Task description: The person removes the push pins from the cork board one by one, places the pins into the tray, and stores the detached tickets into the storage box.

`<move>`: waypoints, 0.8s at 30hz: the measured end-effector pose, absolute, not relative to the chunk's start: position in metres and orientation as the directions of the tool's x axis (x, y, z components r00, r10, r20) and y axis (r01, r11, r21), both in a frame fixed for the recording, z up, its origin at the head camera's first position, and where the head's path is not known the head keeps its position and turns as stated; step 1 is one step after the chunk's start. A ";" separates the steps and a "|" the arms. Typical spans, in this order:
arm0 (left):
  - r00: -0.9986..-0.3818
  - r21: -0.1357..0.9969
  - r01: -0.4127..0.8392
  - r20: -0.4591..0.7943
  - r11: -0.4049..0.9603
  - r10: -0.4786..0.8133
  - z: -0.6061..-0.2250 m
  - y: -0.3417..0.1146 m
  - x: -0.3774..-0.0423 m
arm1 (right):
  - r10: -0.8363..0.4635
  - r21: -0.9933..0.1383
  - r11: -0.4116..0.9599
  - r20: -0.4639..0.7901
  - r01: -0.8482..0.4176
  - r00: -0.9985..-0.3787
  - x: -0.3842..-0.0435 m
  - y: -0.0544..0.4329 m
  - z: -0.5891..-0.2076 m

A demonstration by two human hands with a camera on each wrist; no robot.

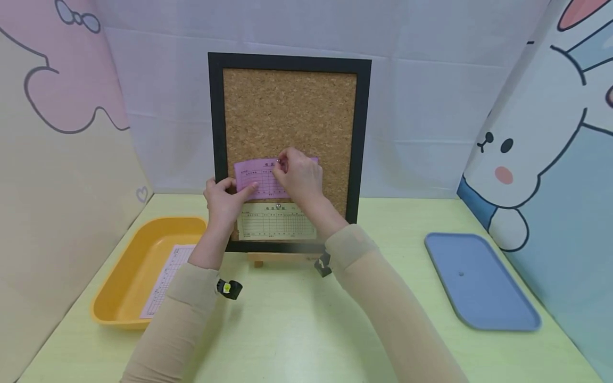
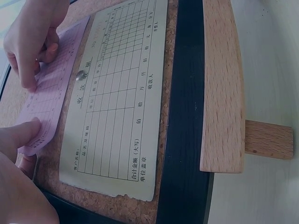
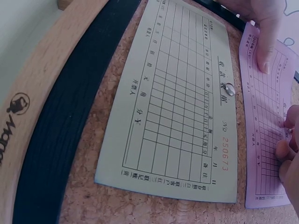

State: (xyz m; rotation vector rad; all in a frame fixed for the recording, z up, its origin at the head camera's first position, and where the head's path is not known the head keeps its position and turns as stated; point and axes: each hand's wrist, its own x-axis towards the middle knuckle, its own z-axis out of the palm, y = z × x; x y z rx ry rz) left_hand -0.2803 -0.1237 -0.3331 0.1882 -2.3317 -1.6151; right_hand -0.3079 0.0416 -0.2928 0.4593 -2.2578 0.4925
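A pink receipt slip (image 1: 251, 176) lies against the lower half of a black-framed cork board (image 1: 292, 111). At its left end my left hand (image 1: 222, 206) pinches the slip, thumb on the printed face and a finger behind the edge. My right hand (image 1: 304, 178) is at the slip's top middle, thumb and fingertips pinching a small pushpin (image 1: 279, 161), mostly hidden by the fingers. Directly below, a pale yellow receipt slip (image 1: 278, 227) is fixed to the cork by a silver round-headed pushpin (image 2: 81, 75) at its top middle.
The board stands on a wooden easel (image 2: 224, 93). To the left is a yellow tray (image 1: 119, 282) holding a printed sheet (image 1: 167, 282). At the right lies a blue tray (image 1: 488, 298) with a small object (image 1: 461, 274) on it. Printed cloth walls enclose the table.
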 end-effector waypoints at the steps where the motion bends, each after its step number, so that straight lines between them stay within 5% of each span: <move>1: -0.948 0.931 0.059 0.166 0.361 -0.273 -0.333 -0.124 -0.280 | -0.172 -0.201 0.862 0.748 -0.466 -0.640 -0.308 0.041 -0.293; 24: -0.944 0.933 0.060 0.168 0.354 -0.283 -0.333 -0.123 -0.282 | -0.194 -0.157 0.850 0.793 -0.502 -0.577 -0.311 0.044 -0.298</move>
